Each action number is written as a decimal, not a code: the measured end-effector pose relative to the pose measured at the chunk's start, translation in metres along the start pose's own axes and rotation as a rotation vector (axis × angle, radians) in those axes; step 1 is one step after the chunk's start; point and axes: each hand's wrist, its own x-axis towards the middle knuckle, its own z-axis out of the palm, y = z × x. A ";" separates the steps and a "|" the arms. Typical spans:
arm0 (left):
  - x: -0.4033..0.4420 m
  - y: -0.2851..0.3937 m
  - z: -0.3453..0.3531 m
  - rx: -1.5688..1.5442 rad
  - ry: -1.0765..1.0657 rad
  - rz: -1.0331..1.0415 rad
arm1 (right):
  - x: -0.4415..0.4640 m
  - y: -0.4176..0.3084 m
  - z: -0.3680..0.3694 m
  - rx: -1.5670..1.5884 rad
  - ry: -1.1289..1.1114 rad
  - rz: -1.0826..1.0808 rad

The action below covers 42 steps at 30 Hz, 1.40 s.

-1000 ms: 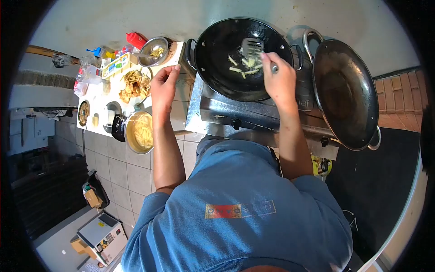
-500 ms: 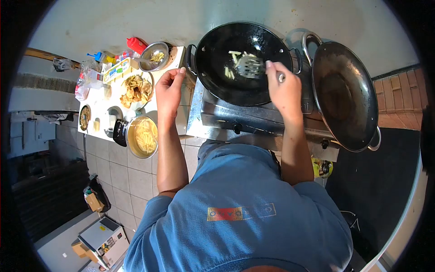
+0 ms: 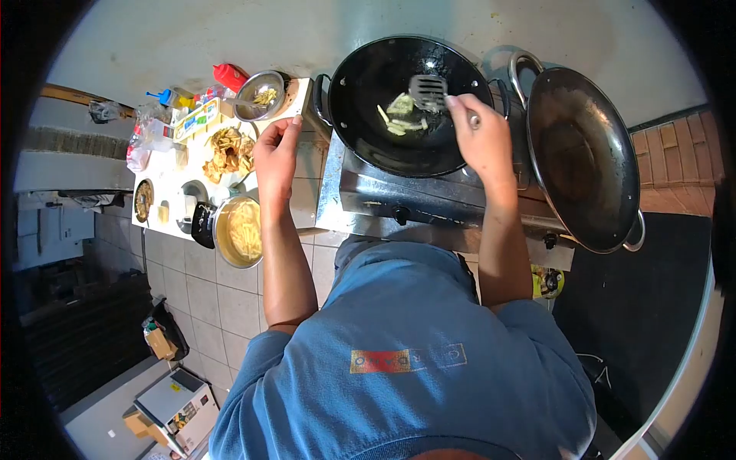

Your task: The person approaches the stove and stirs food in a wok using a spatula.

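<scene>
My right hand (image 3: 483,142) grips the handle of a slotted spatula (image 3: 428,92), whose metal head is raised over the black wok (image 3: 368,142). Pale strips of food (image 3: 402,123) lie together in the middle of that wok, close to the spatula's head. My left hand (image 3: 277,157) hovers to the left of the wok, near its left handle (image 3: 321,100) but apart from it. Its fingers are curled in with the thumb against them, and nothing shows in them.
A second wok (image 3: 583,161) leans at the right of the steel stove (image 3: 368,192). On the left table are a plate of browned pieces (image 3: 230,153), a metal bowl (image 3: 261,96) and a red bottle (image 3: 230,76). A pot of pale strips (image 3: 244,230) stands at the table's near edge.
The spatula's head has moved up and slightly right, away from the food. The strips, scattered before, now lie closer together. My left hand has shifted slightly left.
</scene>
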 end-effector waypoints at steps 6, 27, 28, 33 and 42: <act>-0.002 0.003 -0.005 0.040 -0.037 -0.024 | -0.004 -0.013 -0.006 0.038 -0.117 0.172; 0.001 0.003 -0.022 0.035 0.014 -0.064 | -0.007 -0.028 -0.030 -0.029 0.014 -0.020; 0.001 0.002 -0.021 0.033 0.014 -0.063 | -0.007 -0.026 -0.031 -0.030 0.014 -0.021; 0.001 0.003 -0.014 0.031 -0.008 -0.059 | -0.007 -0.020 -0.034 -0.031 -0.015 0.076; 0.001 0.004 -0.011 0.001 -0.043 -0.069 | -0.007 -0.008 -0.001 -0.034 0.017 -0.116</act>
